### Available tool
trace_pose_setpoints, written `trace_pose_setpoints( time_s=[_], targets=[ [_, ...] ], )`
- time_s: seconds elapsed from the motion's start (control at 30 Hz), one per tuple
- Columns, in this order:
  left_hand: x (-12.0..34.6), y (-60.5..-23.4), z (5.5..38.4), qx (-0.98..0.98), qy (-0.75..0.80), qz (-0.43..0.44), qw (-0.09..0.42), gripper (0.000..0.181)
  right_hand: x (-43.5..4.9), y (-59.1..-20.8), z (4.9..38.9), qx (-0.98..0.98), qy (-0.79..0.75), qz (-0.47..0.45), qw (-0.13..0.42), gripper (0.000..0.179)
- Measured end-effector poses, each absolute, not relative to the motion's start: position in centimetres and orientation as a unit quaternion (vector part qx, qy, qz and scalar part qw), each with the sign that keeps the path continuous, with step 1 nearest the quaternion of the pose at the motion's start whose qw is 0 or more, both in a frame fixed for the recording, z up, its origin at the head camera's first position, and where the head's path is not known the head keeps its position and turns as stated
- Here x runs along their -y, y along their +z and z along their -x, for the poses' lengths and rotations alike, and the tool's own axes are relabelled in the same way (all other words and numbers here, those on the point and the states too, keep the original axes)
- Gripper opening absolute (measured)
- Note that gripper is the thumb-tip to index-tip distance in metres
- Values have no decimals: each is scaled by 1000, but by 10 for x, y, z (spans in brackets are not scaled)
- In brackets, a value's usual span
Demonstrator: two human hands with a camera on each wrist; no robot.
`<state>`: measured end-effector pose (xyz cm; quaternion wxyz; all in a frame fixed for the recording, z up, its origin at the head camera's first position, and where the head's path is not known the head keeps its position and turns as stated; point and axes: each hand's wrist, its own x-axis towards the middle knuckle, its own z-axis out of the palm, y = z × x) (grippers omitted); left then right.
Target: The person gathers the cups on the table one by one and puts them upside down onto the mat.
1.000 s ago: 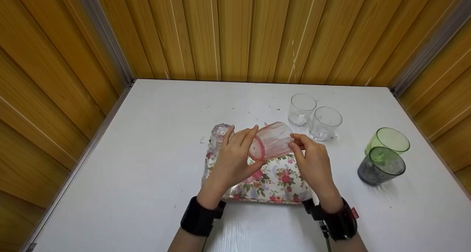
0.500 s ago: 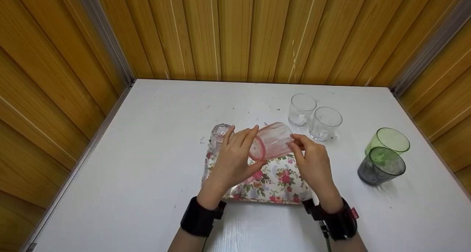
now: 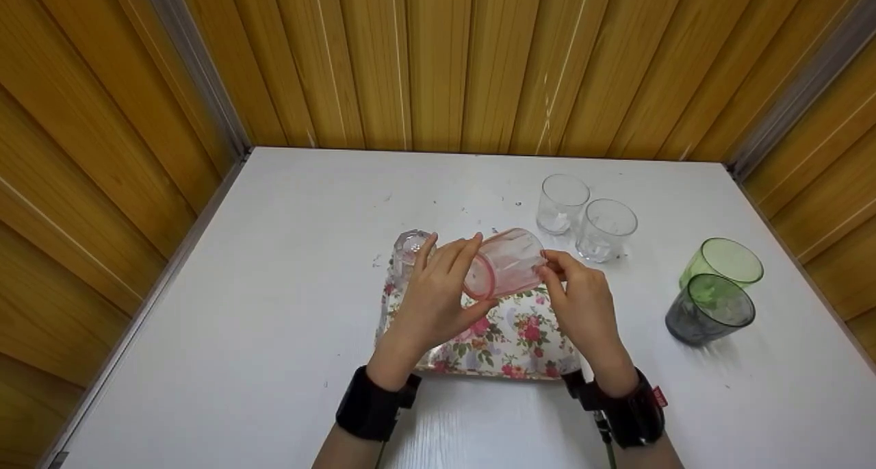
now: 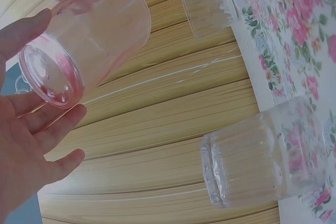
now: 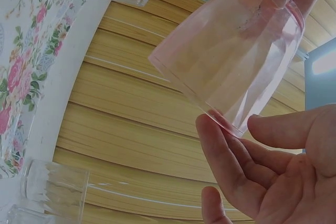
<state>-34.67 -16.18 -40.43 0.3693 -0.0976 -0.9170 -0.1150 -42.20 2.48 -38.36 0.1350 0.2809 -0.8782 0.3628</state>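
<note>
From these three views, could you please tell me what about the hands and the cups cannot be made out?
- Head view: the left hand covers the pink cup's base end and much of the clear cup standing upside down on the floral cloth.
- Head view: white bits inside the two upright clear cups are too small to identify.
- Head view: the green cup is partly hidden by the grey cup.
- Right wrist view: the right hand is cut off by the frame edge.
</note>
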Motion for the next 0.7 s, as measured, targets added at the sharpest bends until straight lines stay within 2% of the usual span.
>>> trace_pose_setpoints(
  time_s=[0.43,0.7],
  targets=[
    [162,-403,346,916,-116,100,372,81,-25,-385,423,873,362,-291,146,23],
    [162,-403,346,917,-117,99,367,80,-25,-384,422,876,367,-287,121,26]
  ],
)
